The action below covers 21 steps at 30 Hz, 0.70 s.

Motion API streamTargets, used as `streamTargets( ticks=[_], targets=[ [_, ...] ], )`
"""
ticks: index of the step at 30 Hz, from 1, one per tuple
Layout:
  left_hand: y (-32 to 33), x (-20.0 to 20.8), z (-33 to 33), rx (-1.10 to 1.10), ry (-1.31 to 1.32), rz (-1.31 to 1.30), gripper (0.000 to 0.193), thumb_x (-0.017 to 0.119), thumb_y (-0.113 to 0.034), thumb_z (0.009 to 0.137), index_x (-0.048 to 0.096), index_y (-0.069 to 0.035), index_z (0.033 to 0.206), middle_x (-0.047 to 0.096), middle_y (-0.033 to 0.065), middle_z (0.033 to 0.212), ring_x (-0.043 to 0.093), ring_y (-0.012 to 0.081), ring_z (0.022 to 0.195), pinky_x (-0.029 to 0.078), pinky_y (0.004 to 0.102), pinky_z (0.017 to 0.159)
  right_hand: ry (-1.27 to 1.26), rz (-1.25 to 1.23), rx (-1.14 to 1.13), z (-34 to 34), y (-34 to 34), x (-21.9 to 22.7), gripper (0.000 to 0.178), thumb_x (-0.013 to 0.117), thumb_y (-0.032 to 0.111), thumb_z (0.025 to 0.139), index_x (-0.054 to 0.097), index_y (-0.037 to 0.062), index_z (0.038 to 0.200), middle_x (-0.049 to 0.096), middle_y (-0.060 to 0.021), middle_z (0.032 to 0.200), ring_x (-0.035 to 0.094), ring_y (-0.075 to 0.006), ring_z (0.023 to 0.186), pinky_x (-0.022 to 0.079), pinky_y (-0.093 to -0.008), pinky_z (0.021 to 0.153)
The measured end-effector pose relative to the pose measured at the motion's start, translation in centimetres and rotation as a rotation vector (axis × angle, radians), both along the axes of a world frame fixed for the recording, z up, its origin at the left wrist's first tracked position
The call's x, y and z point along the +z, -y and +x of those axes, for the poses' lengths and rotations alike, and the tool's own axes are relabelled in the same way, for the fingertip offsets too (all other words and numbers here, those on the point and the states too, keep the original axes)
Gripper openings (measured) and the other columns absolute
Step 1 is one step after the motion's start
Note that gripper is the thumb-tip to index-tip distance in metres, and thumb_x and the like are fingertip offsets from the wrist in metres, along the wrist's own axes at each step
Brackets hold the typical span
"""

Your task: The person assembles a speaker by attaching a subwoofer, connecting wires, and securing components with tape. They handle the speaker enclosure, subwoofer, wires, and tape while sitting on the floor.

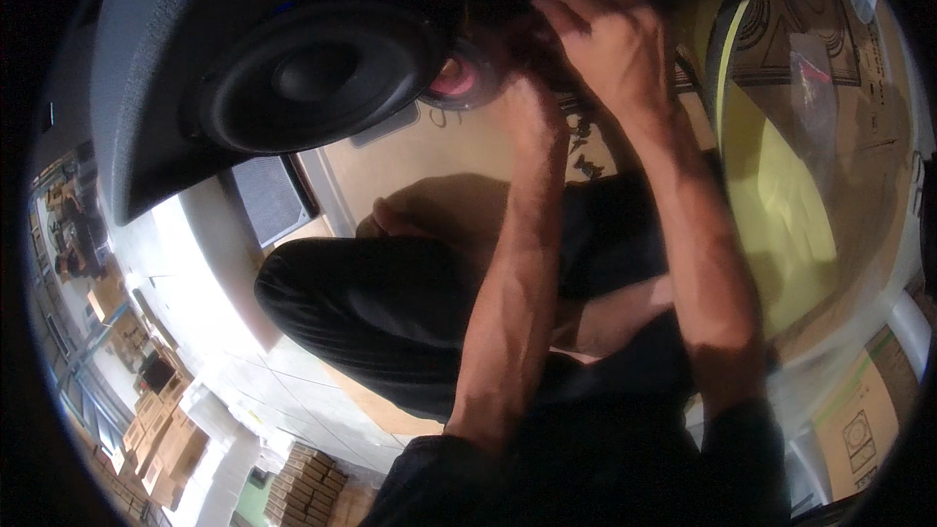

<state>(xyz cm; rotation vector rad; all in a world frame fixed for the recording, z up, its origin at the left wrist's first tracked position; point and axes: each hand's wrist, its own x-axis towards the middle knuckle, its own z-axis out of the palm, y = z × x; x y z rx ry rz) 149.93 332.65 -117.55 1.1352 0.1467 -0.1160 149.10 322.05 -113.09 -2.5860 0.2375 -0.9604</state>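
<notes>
A black speaker cabinet (156, 68) with a textured shell hangs over the upper left, its large round woofer (317, 73) facing me. Beside the woofer is a small round part (454, 78), reddish in the middle with a dark rim. My left hand (527, 107) reaches up close to that part; its fingers vanish in shadow, so any hold is hidden. Higher and to the right, my right hand (615, 39) is at the dark underside of the cabinet, fingers bent and somewhat apart. Nothing shows in it, though its thumb side is dark.
Beneath my arms lies printed cardboard (459, 151). My crossed legs in black trousers (371, 303) fill the middle. To the right are a yellow sheet (781, 205) and a large carton (869, 166) with a clear plastic bag (815, 88). Stacked boxes (166, 429) stand at lower left.
</notes>
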Motion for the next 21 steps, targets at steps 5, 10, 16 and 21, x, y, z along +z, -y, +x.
streamTargets(
  ticks=[5,10,16,21],
  targets=[
    [-0.7,0.1,0.6,0.048,0.239,0.568,0.043,0.068,-0.027,0.1,0.057,-0.001,0.133,0.06,0.0123,0.135,0.057,0.0249,0.116,0.045,0.039,0.103,0.015,-0.015,0.003,-0.2,-0.1,-0.2,0.013,0.081,0.015,0.082,0.079,0.0112,0.094,0.072,-0.0059,0.09,0.072,-0.0261,0.079,0.059,-0.0363,0.068],
    [-0.1,-1.1,1.0,0.115,0.224,0.593,0.04,0.068,-0.026,0.099,0.061,-0.003,0.131,0.064,0.0133,0.134,0.059,0.0271,0.116,0.046,0.0385,0.103,0.045,-0.012,0.05,-0.1,0.0,-0.3,0.012,0.081,0.013,0.082,0.079,0.0107,0.094,0.072,-0.0061,0.091,0.072,-0.0257,0.08,0.059,-0.0357,0.069],
    [-0.5,-0.8,1.8,0.079,0.303,0.67,0.047,0.071,-0.03,0.098,0.062,0.002,0.131,0.07,0.0143,0.126,0.061,0.0291,0.116,0.045,0.0374,0.106,0.02,-0.022,0.033,-0.4,0.1,0.0,0.011,0.082,0.014,0.083,0.079,0.0101,0.093,0.072,-0.0069,0.089,0.072,-0.0264,0.078,0.059,-0.0357,0.067],
    [-0.2,0.3,1.2,0.114,0.182,0.595,0.043,0.07,-0.028,0.097,0.063,0.003,0.126,0.07,0.0143,0.122,0.062,0.0294,0.113,0.045,0.0377,0.103,0.051,-0.038,-0.02,0.1,-0.3,0.0,0.012,0.083,0.017,0.083,0.079,0.0098,0.092,0.072,-0.0081,0.088,0.072,-0.0275,0.075,0.059,-0.0369,0.064]
  ],
)
